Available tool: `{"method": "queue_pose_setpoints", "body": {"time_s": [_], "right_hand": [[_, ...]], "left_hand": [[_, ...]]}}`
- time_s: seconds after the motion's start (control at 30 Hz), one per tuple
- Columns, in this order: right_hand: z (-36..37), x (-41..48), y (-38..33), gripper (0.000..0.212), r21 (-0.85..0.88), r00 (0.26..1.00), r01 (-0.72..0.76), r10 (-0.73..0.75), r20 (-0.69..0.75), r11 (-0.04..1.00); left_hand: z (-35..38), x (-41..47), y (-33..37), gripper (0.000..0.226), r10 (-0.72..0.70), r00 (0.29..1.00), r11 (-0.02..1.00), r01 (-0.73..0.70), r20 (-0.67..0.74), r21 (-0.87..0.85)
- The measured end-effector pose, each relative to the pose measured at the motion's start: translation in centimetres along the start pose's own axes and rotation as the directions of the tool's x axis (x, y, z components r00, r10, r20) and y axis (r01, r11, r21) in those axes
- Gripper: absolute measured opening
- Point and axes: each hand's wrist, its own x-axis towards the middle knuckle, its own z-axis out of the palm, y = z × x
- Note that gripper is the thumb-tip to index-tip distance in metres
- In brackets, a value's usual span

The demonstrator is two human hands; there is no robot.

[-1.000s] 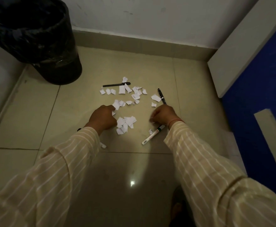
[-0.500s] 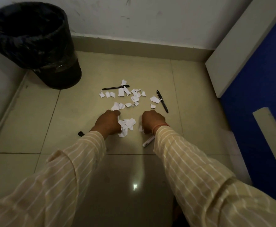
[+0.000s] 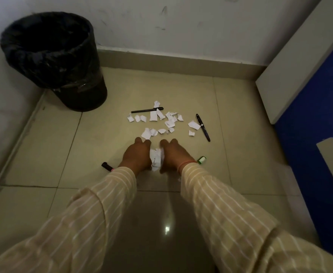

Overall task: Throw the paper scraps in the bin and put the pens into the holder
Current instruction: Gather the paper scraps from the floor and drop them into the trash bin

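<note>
Left hand (image 3: 137, 155) and right hand (image 3: 173, 155) cupped, pressing scrap clump (image 3: 156, 159) at centre; two black pens (image 3: 147, 110) above; one bin (image 3: 55, 58) upper left.

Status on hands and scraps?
Both hands cupping a white paper scrap pile. More loose scraps beyond. Black lined bin far left, path clear.

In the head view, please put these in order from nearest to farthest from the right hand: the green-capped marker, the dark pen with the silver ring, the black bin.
Measured from the right hand:
1. Green-capped marker, just to its right, by the wrist.
2. Dark pen with the silver ring, farther ahead and right, beside the scattered scraps.
3. Black bin, far off in the left corner.
</note>
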Motion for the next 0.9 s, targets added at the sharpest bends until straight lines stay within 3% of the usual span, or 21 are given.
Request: {"method": "queue_pose_setpoints", "body": {"time_s": [0.1, 0.17, 0.23, 0.3, 0.47, 0.53, 0.67, 0.77, 0.9], "right_hand": [[2.4, 0.2, -0.8, 0.08, 0.085, 0.993, 0.073, -0.065, -0.097, 0.994], [3.0, 0.9, -0.7, 0.054, 0.228, 0.982, 0.077, -0.035, -0.184, 0.971], [3.2, 1.2, -0.4, 0.038, 0.348, 0.974, 0.073, 0.008, -0.224, 0.935], [2.6, 1.1, -0.4, 0.029, 0.433, 0.972, 0.071, 0.035, -0.232, 0.899], [-1.1, 1.6, -2.1, 0.019, 0.544, 0.976, 0.087, 0.039, -0.215, 0.834], [-3.3, 2.2, -3.6, 0.021, 0.607, 0.974, 0.118, 0.028, -0.226, 0.786], [-10.6, 2.9, -8.4, 0.021, 0.664, 0.93, 0.295, -0.047, -0.365, 0.687], [-17.0, 3.2, -14.1, 0.016, 0.65, 0.869, 0.456, -0.147, -0.472, 0.608], [-24.3, 4.8, -22.9, 0.012, 0.552, 0.782, 0.587, -0.239, -0.575, 0.592]], "left_hand": [[0.9, -0.1, 0.6, 0.053, -0.033, 0.998, 0.983, 0.022, -0.06, -0.18], [0.9, -0.1, 0.8, 0.055, -0.076, 0.994, 0.934, 0.042, -0.082, -0.354], [1.1, 0.1, 0.3, 0.039, -0.124, 0.989, 0.864, 0.068, -0.082, -0.498], [1.0, 0.6, -0.4, 0.018, -0.165, 0.984, 0.801, 0.099, -0.058, -0.591], [-3.1, -0.1, -0.9, 0.015, -0.214, 0.976, 0.614, 0.112, -0.028, -0.781], [-5.9, -0.1, -1.4, 0.016, -0.225, 0.971, 0.608, 0.076, -0.08, -0.79], [-14.4, 0.0, -2.6, 0.013, -0.213, 0.922, 0.698, -0.088, -0.324, -0.711], [-21.5, -0.9, -4.4, 0.012, -0.236, 0.81, 0.727, -0.219, -0.537, -0.651], [-29.9, -2.0, -8.2, 0.018, -0.301, 0.65, 0.765, -0.273, -0.698, -0.584]]}}
